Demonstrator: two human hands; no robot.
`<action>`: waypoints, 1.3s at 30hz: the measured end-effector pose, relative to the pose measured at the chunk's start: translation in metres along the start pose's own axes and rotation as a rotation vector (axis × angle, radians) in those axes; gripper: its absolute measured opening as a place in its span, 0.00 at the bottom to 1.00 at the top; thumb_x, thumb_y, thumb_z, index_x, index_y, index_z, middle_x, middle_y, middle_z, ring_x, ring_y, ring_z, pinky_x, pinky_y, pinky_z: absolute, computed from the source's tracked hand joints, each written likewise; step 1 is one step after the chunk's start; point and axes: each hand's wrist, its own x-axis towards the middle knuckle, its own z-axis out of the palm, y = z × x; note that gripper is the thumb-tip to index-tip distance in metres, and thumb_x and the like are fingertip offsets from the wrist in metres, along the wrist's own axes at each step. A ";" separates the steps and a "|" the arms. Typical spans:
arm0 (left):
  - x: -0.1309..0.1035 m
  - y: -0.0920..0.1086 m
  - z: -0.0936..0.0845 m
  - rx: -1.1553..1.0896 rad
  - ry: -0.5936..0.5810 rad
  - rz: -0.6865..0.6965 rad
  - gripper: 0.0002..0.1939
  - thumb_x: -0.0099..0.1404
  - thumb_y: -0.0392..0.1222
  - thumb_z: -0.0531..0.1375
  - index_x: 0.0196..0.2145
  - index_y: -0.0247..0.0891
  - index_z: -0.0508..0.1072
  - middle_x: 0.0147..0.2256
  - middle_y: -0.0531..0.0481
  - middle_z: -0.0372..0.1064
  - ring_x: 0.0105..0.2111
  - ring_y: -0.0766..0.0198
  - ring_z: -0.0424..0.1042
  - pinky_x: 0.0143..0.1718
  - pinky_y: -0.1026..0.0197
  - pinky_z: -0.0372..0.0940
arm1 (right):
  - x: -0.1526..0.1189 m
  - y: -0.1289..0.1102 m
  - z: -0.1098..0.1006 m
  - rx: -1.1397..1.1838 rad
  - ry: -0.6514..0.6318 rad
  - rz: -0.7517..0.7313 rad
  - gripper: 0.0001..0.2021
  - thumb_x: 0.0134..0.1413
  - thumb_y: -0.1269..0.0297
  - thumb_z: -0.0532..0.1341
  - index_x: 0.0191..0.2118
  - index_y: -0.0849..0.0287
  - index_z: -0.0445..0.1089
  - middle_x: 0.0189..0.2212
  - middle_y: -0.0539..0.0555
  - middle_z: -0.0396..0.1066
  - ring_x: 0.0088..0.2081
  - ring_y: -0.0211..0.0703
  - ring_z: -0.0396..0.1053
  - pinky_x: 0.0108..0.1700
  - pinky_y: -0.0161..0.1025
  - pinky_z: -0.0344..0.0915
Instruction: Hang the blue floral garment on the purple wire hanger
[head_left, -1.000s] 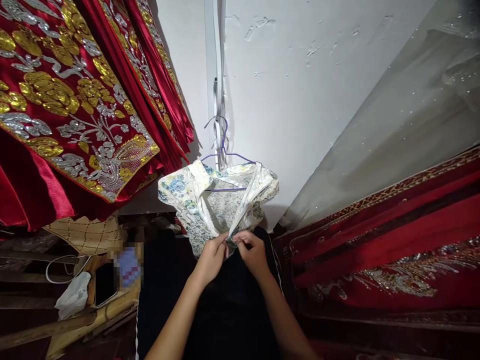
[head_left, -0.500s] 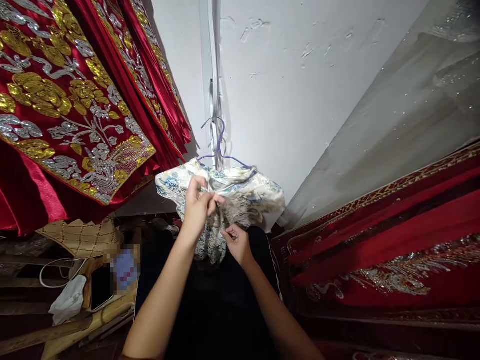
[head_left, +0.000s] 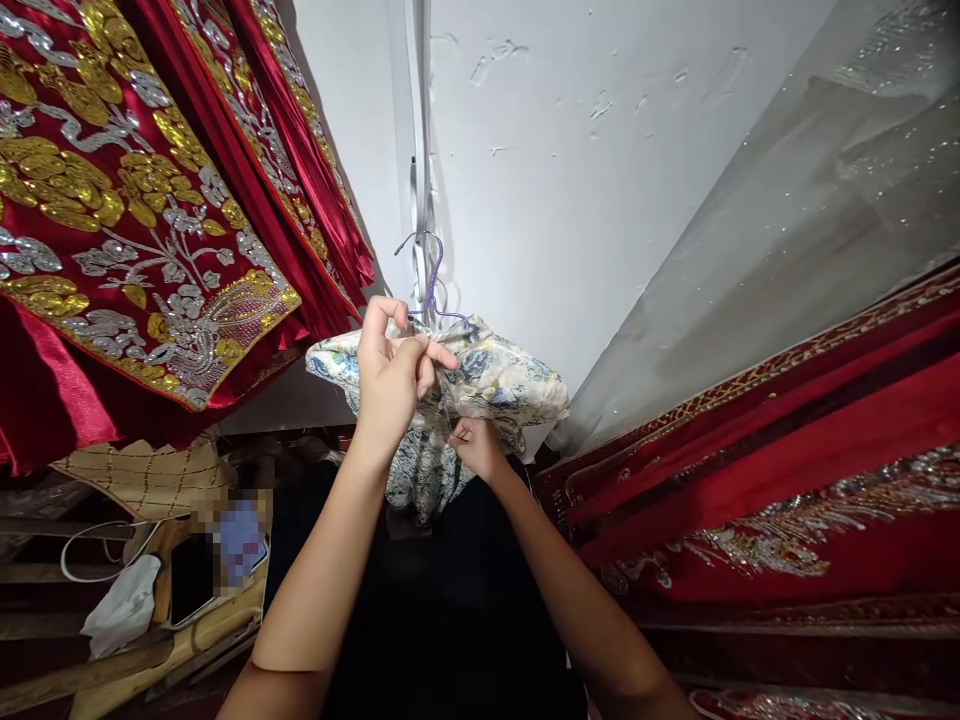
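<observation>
A cream floral garment (head_left: 510, 385) with blue and green print hangs in front of me on a purple wire hanger (head_left: 433, 280). My left hand (head_left: 394, 365) is at the upper front of the garment, thumb and fingers pinched together on its cloth near the neckline. Lower down and to the right, my right hand (head_left: 476, 447) pinches the front of the same garment. Whatever small part sits between the fingertips is too fine to make out. Gathered folds of the lower garment hang between my forearms, over dark clothing.
Red garments with gold and silver embroidery (head_left: 180, 230) hang at the left. On the right are a sheer sparkly fabric (head_left: 765, 230) and red beaded garments (head_left: 825, 440). A phone (head_left: 193, 580) and a crumpled white tissue (head_left: 127, 605) lie on a wooden seat at lower left.
My left hand has risen a little, and my right hand has moved slightly up against the garment. The garment's right side, blurred before, now lies spread and still.
</observation>
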 end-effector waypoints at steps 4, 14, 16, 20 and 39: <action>-0.001 0.000 -0.003 0.026 -0.013 -0.030 0.12 0.62 0.32 0.57 0.37 0.43 0.55 0.22 0.62 0.66 0.11 0.77 0.55 0.15 0.73 0.48 | 0.000 -0.012 -0.008 -0.026 -0.052 -0.004 0.08 0.44 0.65 0.66 0.21 0.57 0.68 0.18 0.50 0.68 0.23 0.40 0.65 0.27 0.36 0.59; -0.016 -0.019 -0.011 0.078 -0.015 -0.092 0.10 0.66 0.36 0.57 0.36 0.44 0.56 0.22 0.61 0.65 0.13 0.74 0.55 0.17 0.71 0.50 | -0.006 -0.157 -0.063 0.151 0.110 -0.419 0.18 0.63 0.60 0.59 0.56 0.54 0.72 0.29 0.48 0.72 0.26 0.36 0.64 0.30 0.35 0.61; -0.018 -0.021 -0.009 0.092 -0.024 -0.089 0.10 0.67 0.37 0.57 0.37 0.44 0.56 0.22 0.61 0.64 0.13 0.74 0.54 0.17 0.70 0.49 | 0.002 -0.169 -0.067 0.048 0.066 -0.435 0.10 0.63 0.59 0.60 0.44 0.56 0.76 0.25 0.47 0.68 0.24 0.34 0.60 0.28 0.34 0.57; -0.020 -0.029 -0.008 0.093 -0.034 -0.091 0.11 0.68 0.38 0.57 0.37 0.44 0.53 0.23 0.61 0.66 0.14 0.74 0.52 0.17 0.70 0.47 | 0.008 -0.173 -0.064 -0.047 0.120 -0.477 0.10 0.64 0.59 0.60 0.33 0.57 0.73 0.23 0.47 0.66 0.25 0.34 0.59 0.29 0.33 0.55; -0.045 -0.102 -0.058 0.782 0.211 -0.003 0.38 0.59 0.51 0.68 0.61 0.43 0.54 0.55 0.39 0.63 0.51 0.53 0.67 0.53 0.52 0.62 | -0.059 -0.066 -0.136 1.209 0.479 -0.343 0.20 0.50 0.58 0.68 0.22 0.52 0.55 0.18 0.45 0.47 0.21 0.38 0.53 0.28 0.40 0.63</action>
